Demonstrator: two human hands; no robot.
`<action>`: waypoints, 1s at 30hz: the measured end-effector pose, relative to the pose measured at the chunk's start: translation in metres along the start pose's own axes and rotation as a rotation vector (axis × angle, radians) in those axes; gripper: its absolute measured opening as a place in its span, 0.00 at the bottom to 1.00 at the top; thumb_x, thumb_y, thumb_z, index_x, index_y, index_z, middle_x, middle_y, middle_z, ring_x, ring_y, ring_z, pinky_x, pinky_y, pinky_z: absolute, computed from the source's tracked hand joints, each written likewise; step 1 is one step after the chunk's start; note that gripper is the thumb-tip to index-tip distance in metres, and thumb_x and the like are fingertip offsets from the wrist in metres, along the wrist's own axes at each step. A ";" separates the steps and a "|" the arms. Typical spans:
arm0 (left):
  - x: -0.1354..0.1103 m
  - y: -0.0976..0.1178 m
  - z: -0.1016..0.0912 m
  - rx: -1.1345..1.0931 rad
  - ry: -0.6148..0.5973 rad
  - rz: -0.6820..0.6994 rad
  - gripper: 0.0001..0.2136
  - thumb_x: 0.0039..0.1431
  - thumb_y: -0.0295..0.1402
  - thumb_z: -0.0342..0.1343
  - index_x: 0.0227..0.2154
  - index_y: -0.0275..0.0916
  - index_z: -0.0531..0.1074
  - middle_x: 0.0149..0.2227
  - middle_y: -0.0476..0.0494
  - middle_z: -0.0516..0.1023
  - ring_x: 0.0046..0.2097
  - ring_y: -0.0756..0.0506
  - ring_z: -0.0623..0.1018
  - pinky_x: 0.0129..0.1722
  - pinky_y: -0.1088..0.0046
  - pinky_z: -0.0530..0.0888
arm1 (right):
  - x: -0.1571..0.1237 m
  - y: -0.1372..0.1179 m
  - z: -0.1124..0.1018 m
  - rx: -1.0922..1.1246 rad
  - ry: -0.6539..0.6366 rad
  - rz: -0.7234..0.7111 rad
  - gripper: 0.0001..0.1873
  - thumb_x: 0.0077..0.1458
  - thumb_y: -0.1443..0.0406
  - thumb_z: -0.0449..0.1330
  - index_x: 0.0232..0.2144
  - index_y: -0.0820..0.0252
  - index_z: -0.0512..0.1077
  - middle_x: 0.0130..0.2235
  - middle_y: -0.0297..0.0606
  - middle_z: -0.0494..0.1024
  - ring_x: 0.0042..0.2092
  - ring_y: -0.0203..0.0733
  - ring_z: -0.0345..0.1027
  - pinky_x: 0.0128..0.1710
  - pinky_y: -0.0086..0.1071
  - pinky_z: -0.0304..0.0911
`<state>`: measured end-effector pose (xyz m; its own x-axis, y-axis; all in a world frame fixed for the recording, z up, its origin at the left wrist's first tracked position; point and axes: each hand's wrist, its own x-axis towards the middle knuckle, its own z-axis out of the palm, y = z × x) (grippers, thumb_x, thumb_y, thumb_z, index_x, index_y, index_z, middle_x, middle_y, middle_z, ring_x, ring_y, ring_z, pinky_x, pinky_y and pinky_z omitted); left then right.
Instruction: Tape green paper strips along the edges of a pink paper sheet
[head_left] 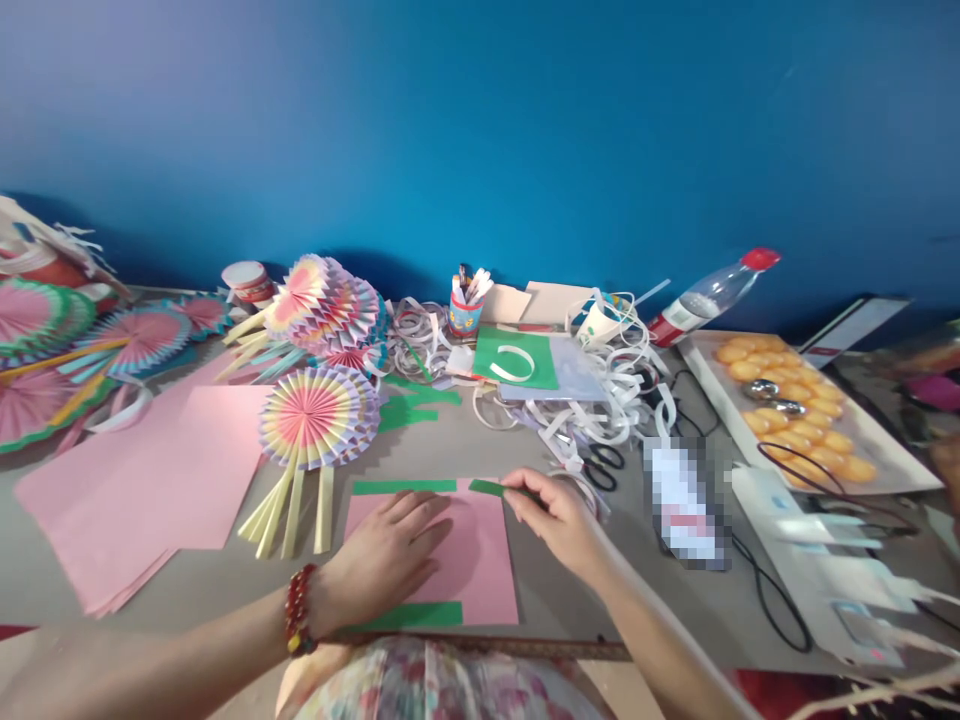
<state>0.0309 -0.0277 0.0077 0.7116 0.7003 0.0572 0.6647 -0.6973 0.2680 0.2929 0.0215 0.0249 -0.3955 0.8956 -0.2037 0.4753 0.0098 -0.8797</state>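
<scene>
A pink paper sheet (480,570) lies before me, with one green paper strip along part of its far edge and another along its near edge. My left hand (386,560) rests flat on the sheet, fingers stretched out. Between thumb and fingers, my right hand (551,515) pinches a green paper strip (486,487) at the sheet's far right corner. Just left of the sheet stand out a pleated paper fan (311,415) with pale yellow strips as a handle and a stack of pink sheets (150,480).
Black-handled scissors (604,466) lie right of my right hand, near a heap of white paper strips (615,400). Farther right are a phone-like blurred object (686,505), a power strip (817,570) and a tray of yellow food (705,365). A plastic bottle (712,295) leans behind.
</scene>
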 end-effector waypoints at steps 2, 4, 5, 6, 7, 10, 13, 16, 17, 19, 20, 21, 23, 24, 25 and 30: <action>0.004 0.000 0.001 -0.004 0.009 0.009 0.17 0.63 0.32 0.56 0.54 0.37 0.68 0.57 0.37 0.70 0.59 0.37 0.67 0.57 0.57 0.69 | 0.000 -0.001 0.013 0.026 -0.037 -0.020 0.14 0.63 0.56 0.53 0.31 0.57 0.70 0.27 0.29 0.68 0.30 0.34 0.61 0.31 0.25 0.57; 0.006 -0.002 0.003 -0.001 -0.004 0.036 0.18 0.62 0.33 0.58 0.54 0.37 0.68 0.56 0.38 0.72 0.58 0.37 0.68 0.57 0.56 0.68 | -0.002 0.002 0.020 0.001 -0.070 -0.018 0.15 0.63 0.56 0.54 0.29 0.58 0.69 0.27 0.29 0.67 0.31 0.34 0.61 0.32 0.25 0.55; 0.005 -0.002 0.004 0.000 -0.013 0.047 0.19 0.62 0.33 0.59 0.54 0.37 0.67 0.56 0.38 0.72 0.58 0.37 0.68 0.57 0.57 0.68 | -0.004 0.005 0.021 -0.028 -0.066 -0.004 0.15 0.63 0.56 0.54 0.28 0.58 0.69 0.27 0.28 0.66 0.31 0.34 0.60 0.31 0.25 0.54; 0.003 -0.003 0.005 -0.002 -0.019 0.055 0.20 0.62 0.34 0.59 0.55 0.37 0.67 0.57 0.38 0.71 0.58 0.37 0.68 0.58 0.57 0.67 | -0.005 0.009 0.020 -0.063 -0.046 0.012 0.16 0.63 0.56 0.54 0.28 0.58 0.68 0.26 0.28 0.66 0.30 0.34 0.59 0.30 0.25 0.54; 0.001 -0.004 0.006 -0.006 -0.020 0.061 0.21 0.62 0.34 0.59 0.57 0.37 0.66 0.58 0.38 0.70 0.58 0.38 0.68 0.58 0.58 0.67 | -0.006 0.013 0.017 -0.098 -0.018 0.028 0.16 0.63 0.56 0.54 0.27 0.58 0.69 0.26 0.28 0.66 0.30 0.34 0.59 0.30 0.26 0.53; -0.004 -0.005 0.005 -0.027 -0.018 0.050 0.22 0.62 0.33 0.58 0.58 0.37 0.65 0.59 0.39 0.69 0.58 0.39 0.69 0.58 0.58 0.67 | -0.008 0.020 0.008 -0.164 0.051 0.054 0.15 0.62 0.56 0.54 0.28 0.57 0.70 0.27 0.28 0.68 0.29 0.34 0.60 0.30 0.26 0.53; -0.003 -0.004 0.004 -0.038 0.000 0.029 0.21 0.62 0.31 0.58 0.57 0.38 0.66 0.60 0.39 0.68 0.58 0.38 0.68 0.57 0.58 0.68 | -0.003 0.017 0.004 -0.156 0.071 0.041 0.14 0.61 0.56 0.55 0.29 0.57 0.70 0.27 0.28 0.70 0.30 0.35 0.62 0.31 0.26 0.54; 0.004 -0.002 0.004 -0.028 0.035 0.031 0.18 0.61 0.29 0.58 0.54 0.36 0.68 0.59 0.38 0.69 0.57 0.37 0.69 0.55 0.58 0.70 | 0.006 0.010 0.010 -0.100 0.076 0.021 0.13 0.60 0.56 0.57 0.28 0.57 0.70 0.27 0.28 0.71 0.31 0.35 0.63 0.32 0.26 0.55; 0.007 -0.002 0.004 -0.020 0.047 0.028 0.16 0.61 0.29 0.57 0.52 0.36 0.69 0.57 0.37 0.70 0.56 0.37 0.69 0.54 0.57 0.71 | 0.009 0.008 0.014 -0.074 0.075 0.017 0.13 0.60 0.56 0.58 0.28 0.57 0.71 0.28 0.29 0.72 0.32 0.35 0.64 0.32 0.26 0.55; 0.011 -0.003 0.006 -0.011 0.062 0.001 0.13 0.61 0.28 0.57 0.49 0.36 0.70 0.53 0.38 0.73 0.52 0.38 0.72 0.51 0.57 0.73 | 0.015 0.008 0.020 -0.030 0.067 0.015 0.13 0.59 0.56 0.58 0.29 0.57 0.72 0.28 0.29 0.73 0.32 0.35 0.64 0.33 0.26 0.56; 0.012 -0.003 0.008 -0.010 0.066 -0.015 0.12 0.61 0.27 0.57 0.48 0.36 0.71 0.51 0.38 0.74 0.50 0.38 0.73 0.49 0.58 0.74 | 0.017 0.008 0.022 -0.018 0.062 0.018 0.12 0.58 0.56 0.59 0.29 0.57 0.72 0.28 0.29 0.73 0.32 0.35 0.64 0.32 0.26 0.56; 0.013 -0.004 0.009 -0.013 0.068 -0.026 0.11 0.61 0.27 0.57 0.47 0.35 0.71 0.49 0.38 0.74 0.49 0.39 0.73 0.48 0.59 0.75 | 0.018 0.010 0.024 -0.012 0.055 0.024 0.12 0.58 0.56 0.59 0.28 0.57 0.73 0.28 0.29 0.74 0.31 0.35 0.64 0.32 0.26 0.56; 0.013 -0.006 0.012 -0.019 0.088 -0.027 0.11 0.62 0.26 0.57 0.47 0.35 0.71 0.49 0.39 0.75 0.48 0.40 0.74 0.47 0.60 0.75 | 0.020 0.014 0.026 -0.016 0.044 0.037 0.12 0.57 0.56 0.60 0.27 0.57 0.73 0.27 0.28 0.74 0.30 0.35 0.64 0.31 0.26 0.56; 0.012 -0.006 0.014 -0.018 0.106 -0.018 0.10 0.62 0.26 0.56 0.47 0.35 0.71 0.49 0.39 0.75 0.49 0.40 0.74 0.48 0.60 0.75 | 0.020 0.016 0.026 -0.019 0.040 0.043 0.12 0.57 0.56 0.60 0.27 0.57 0.73 0.27 0.28 0.75 0.30 0.35 0.64 0.31 0.26 0.56; 0.012 -0.007 0.015 -0.013 0.127 -0.005 0.10 0.62 0.26 0.56 0.47 0.35 0.71 0.50 0.39 0.75 0.50 0.40 0.74 0.49 0.60 0.74 | 0.020 0.017 0.025 -0.022 0.040 0.049 0.13 0.57 0.56 0.60 0.27 0.57 0.74 0.27 0.29 0.75 0.30 0.35 0.65 0.32 0.26 0.56; 0.009 -0.008 0.020 0.042 0.193 0.036 0.08 0.63 0.25 0.53 0.43 0.34 0.73 0.51 0.39 0.75 0.51 0.39 0.74 0.50 0.59 0.74 | 0.024 0.013 0.019 -0.102 0.035 0.064 0.14 0.58 0.55 0.58 0.27 0.56 0.73 0.28 0.28 0.76 0.33 0.36 0.67 0.35 0.27 0.57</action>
<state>0.0367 -0.0191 -0.0129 0.6811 0.6881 0.2504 0.6511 -0.7256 0.2227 0.2748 0.0346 0.0000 -0.3344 0.9110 -0.2415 0.5773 -0.0045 -0.8165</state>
